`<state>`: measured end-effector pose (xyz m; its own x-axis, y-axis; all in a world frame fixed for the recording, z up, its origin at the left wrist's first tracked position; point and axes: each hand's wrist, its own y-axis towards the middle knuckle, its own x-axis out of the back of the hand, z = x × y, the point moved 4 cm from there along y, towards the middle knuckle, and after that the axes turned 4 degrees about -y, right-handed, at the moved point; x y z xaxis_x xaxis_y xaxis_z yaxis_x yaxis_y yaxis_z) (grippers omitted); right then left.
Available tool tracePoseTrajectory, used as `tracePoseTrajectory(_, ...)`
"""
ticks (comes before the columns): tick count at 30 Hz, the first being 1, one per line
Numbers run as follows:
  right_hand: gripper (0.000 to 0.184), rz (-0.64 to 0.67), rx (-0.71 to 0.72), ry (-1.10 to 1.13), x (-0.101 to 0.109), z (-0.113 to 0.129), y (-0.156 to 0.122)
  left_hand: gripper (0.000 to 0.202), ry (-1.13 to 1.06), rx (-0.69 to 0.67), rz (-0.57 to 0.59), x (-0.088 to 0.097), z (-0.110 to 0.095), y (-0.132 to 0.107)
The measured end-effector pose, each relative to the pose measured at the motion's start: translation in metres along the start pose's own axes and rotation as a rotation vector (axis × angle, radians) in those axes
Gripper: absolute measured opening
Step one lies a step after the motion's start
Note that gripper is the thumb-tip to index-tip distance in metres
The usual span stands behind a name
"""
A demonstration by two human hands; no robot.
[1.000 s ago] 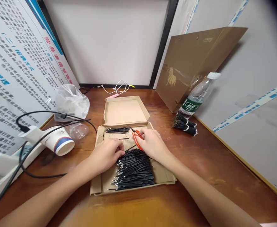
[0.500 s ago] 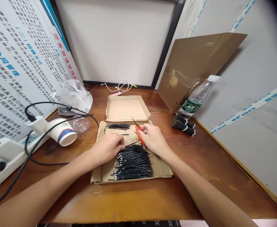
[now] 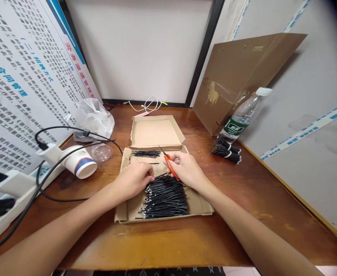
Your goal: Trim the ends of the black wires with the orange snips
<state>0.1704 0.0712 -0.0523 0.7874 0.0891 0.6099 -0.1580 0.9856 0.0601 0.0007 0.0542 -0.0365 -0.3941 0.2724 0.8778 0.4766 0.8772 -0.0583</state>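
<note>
Inside an open cardboard box [image 3: 204, 207] lies a large pile of short black wires [image 3: 165, 197], with pale tips mostly at the left. My left hand [image 3: 136, 177] is closed in a pinch at the pile's upper left edge; whatever is between its fingertips is hidden. Red-handled scissors [image 3: 170, 165] are gripped in my right hand [image 3: 184, 168], above the pile's upper right, blades pointing away and slightly left. Near the box's hinge sits a smaller bunch of black wires [image 3: 146, 153], and a single wire [image 3: 152, 163] lies just below it.
Right of the box are tied black wire bundles [image 3: 226, 150] and a plastic bottle [image 3: 237, 120], before a brown paper bag [image 3: 228, 76]. On the left are a paper cup [image 3: 80, 163], clear plastic cup [image 3: 101, 152], plastic bag [image 3: 95, 119], power strip [image 3: 13, 209] and looping black cable [image 3: 67, 199].
The whole view has shifted slightly. The scissors' handles look closer together in my right hand. My left hand stays pinched at the pile's edge.
</note>
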Motion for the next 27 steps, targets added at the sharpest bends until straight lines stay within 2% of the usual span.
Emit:
tracePoseTrajectory(9,0.026,0.143,-0.013,0.183,-0.005,0.002,-0.003,0.009,-0.025,-0.014,-0.011,-0.002,0.002,0.000)
tracePoseTrajectory(16,0.019,0.231,0.024,0.290,-0.006,0.006,-0.005,0.008,-0.024,0.011,-0.013,-0.001,-0.001,-0.002)
tracePoseTrajectory(22,0.019,0.210,-0.004,0.363,-0.006,0.009,-0.006,0.009,0.113,0.013,-0.034,0.002,-0.010,-0.010)
tracePoseTrajectory(27,0.020,0.184,0.001,0.377,-0.006,0.009,-0.006,0.015,0.193,0.062,0.031,0.003,-0.014,-0.012)
